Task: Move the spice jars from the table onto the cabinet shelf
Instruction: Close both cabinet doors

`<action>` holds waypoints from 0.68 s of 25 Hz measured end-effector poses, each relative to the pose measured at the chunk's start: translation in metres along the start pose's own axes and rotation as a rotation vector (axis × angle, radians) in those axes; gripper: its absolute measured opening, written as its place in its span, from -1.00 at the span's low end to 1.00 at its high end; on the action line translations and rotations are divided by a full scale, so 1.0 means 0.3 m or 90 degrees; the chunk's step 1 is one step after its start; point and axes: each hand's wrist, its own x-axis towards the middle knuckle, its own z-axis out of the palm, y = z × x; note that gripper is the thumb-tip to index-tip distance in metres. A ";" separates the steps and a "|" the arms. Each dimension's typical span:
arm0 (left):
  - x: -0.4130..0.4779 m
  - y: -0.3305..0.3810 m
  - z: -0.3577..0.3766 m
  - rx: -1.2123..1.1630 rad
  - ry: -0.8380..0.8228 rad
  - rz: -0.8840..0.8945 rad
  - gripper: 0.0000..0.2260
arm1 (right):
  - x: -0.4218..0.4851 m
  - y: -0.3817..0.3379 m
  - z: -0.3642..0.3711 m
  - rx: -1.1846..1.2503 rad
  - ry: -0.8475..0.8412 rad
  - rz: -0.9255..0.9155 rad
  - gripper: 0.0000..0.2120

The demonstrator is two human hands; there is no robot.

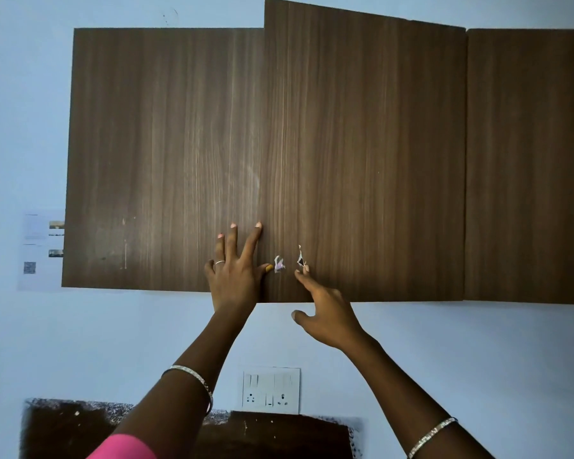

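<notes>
A dark wood-grain wall cabinet fills the upper view. Its left door [163, 154] is flush and closed. The middle door [365, 160] stands slightly ajar, its left edge lifted forward. My left hand [236, 273] lies flat with spread fingers on the left door, right beside the seam. My right hand [325, 313] reaches up at the bottom edge of the middle door, forefinger touching its face, thumb below the edge, holding nothing. No spice jars and no shelf are visible; the cabinet's inside is hidden.
A third cabinet door [531, 160] is closed at the right. Torn sticker scraps [279, 264] cling to the middle door. A white switch-and-socket plate [271, 390] sits on the blue wall below. A dark tabletop [272, 435] shows at the bottom edge. Papers [35, 250] hang at the left.
</notes>
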 end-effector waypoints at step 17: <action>0.123 -0.062 0.189 0.113 -0.088 0.064 -0.22 | 0.138 -0.018 0.121 -0.195 -0.045 0.086 -0.16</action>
